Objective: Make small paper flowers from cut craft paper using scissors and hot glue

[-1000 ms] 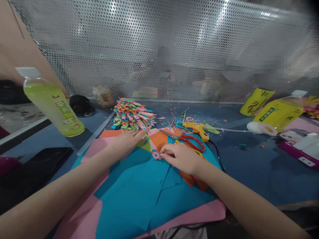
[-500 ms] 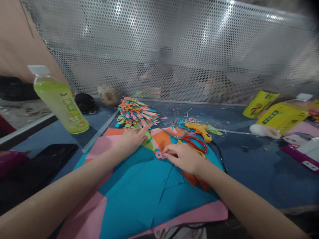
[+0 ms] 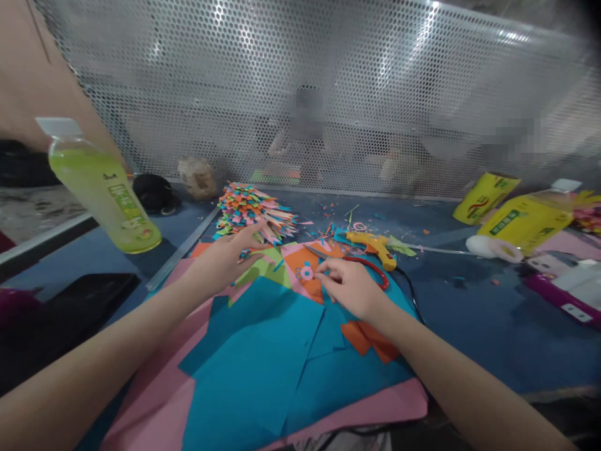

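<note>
**Paper flower pinched over cluttered blue table**

A blue table (image 3: 469, 307) is seen, backed by a perforated metal screen (image 3: 328, 94); blurred shapes are made out behind the screen and cannot be identified. The near part of the table is covered by overlapping paper: a teal sheet (image 3: 263, 357) on top, a pink sheet (image 3: 154, 388) under it, and orange pieces (image 3: 370, 338) at the right edge.

A small pink paper flower (image 3: 307, 272) is pinched at its edge by the fingers of the right hand (image 3: 350, 288), just above the orange and teal paper. Red-handled scissors (image 3: 375, 270) are partly hidden behind that hand, and a yellow glue gun (image 3: 370, 243) is laid just beyond.

The left hand (image 3: 225, 255) is placed at the near edge of a pile of coloured strips (image 3: 251, 210); its fingers are curled, and whether anything is gripped cannot be told.

A green bottle (image 3: 101, 188) is stood at the far left, a yellow bottle (image 3: 526, 219) is laid at the far right. Paper scraps are scattered by the screen.
</note>
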Demonstrator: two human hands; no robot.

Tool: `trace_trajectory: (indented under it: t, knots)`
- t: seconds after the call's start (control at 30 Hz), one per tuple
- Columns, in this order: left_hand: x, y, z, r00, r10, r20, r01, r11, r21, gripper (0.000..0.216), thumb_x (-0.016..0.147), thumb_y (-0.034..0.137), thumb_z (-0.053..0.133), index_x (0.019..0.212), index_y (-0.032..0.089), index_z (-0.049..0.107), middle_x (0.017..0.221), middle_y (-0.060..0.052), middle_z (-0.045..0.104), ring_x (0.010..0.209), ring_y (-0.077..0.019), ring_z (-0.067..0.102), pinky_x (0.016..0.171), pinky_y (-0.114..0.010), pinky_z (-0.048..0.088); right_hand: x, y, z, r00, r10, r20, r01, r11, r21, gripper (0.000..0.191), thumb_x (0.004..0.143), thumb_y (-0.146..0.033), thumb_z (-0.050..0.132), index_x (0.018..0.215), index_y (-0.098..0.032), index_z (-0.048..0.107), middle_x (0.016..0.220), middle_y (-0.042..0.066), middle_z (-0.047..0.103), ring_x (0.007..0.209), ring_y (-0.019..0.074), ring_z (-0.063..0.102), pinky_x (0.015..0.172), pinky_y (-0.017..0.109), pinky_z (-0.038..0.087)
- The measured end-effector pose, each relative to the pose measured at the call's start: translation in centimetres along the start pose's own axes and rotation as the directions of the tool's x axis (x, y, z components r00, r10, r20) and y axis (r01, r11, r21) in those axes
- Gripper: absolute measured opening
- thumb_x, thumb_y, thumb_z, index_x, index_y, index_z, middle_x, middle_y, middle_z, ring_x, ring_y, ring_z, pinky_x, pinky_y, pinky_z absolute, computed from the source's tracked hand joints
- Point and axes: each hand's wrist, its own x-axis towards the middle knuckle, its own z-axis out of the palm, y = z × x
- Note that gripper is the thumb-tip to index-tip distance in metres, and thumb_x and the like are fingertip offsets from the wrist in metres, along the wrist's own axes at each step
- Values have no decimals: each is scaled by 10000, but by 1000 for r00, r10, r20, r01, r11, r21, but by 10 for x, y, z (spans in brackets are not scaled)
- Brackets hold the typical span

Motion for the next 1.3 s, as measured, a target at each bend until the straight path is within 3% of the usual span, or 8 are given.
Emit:
trace_trajectory:
  t: [0.17, 0.23, 0.57, 0.7, 0.9, 0.97, 1.1, 1.3]
  knots:
    - [-15, 16, -2, 965, 51, 256, -3, 983, -186, 692, 739, 425, 583, 1342, 224, 312, 1012, -7, 698, 1002, -189, 606, 868, -302, 437, 2, 1, 0, 1000, 31, 0, -31, 999, 37, 166, 814, -275, 456, 786, -158, 571, 439, -51, 468, 369, 71, 394, 397, 198, 247]
    - [-23, 21, 1, 947, 109, 301, -48, 978, -202, 759, 719, 410, 615, 1367, 247, 256, 1045, -5, 687, 1012, -188, 597, 888, -317, 423, 2, 1, 0, 999, 39, 8, -39, 998, 42, 174, 813, -288, 462, 782, -159, 575, 438, -50, 470, 363, 69, 392, 384, 195, 235]
    - [-32, 17, 7, 946, 154, 286, -135, 987, -86, 702, 764, 430, 563, 1371, 271, 249, 1207, -34, 594, 1158, -245, 476, 923, -376, 390, 1, -5, -15, 995, 92, -31, -84, 979, 187, 139, 817, -276, 463, 773, -169, 540, 411, -65, 435, 323, 59, 364, 359, 188, 270]
    - [-35, 23, 6, 937, 179, 301, -165, 984, -72, 804, 678, 487, 633, 1357, 227, 287, 1248, -88, 542, 1157, -271, 467, 920, -382, 397, 2, -2, -12, 997, 78, -21, -74, 988, 137, 152, 820, -286, 459, 788, -169, 551, 421, -59, 451, 335, 63, 384, 368, 190, 272]
    - [-36, 27, 6, 933, 144, 329, -137, 990, -45, 698, 730, 426, 606, 1330, 195, 333, 1209, -100, 552, 1134, -269, 472, 931, -398, 386, 2, 8, -2, 998, -62, -19, 61, 997, -38, 162, 818, -288, 458, 792, -171, 566, 447, -56, 440, 392, 76, 380, 403, 210, 235]
    - [-36, 26, 6, 939, 139, 316, -128, 990, -54, 650, 754, 394, 589, 1321, 198, 340, 1210, -102, 545, 1140, -263, 468, 921, -388, 398, 2, 8, -1, 996, -86, -28, 84, 995, -62, 167, 817, -263, 458, 885, -165, 575, 506, -42, 494, 430, 84, 411, 428, 212, 273]
    - [-34, 23, 7, 960, 145, 242, -136, 989, -51, 470, 817, 268, 516, 1267, 195, 400, 1170, -98, 560, 1124, -239, 485, 920, -378, 404, 0, 4, -1, 986, -153, -61, 145, 983, -112, 354, 806, -250, 496, 1141, -138, 489, 786, 29, 619, 595, 113, 526, 559, 231, 402]
    - [-29, 21, 7, 963, 132, 236, -122, 991, -58, 342, 841, 152, 424, 1177, 157, 486, 1120, -103, 586, 1077, -217, 516, 893, -350, 420, -7, -3, -1, 936, -304, 177, 337, 918, -208, 405, 788, -307, 579, 1156, -152, 516, 876, 54, 614, 839, 181, 547, 757, 301, 432]
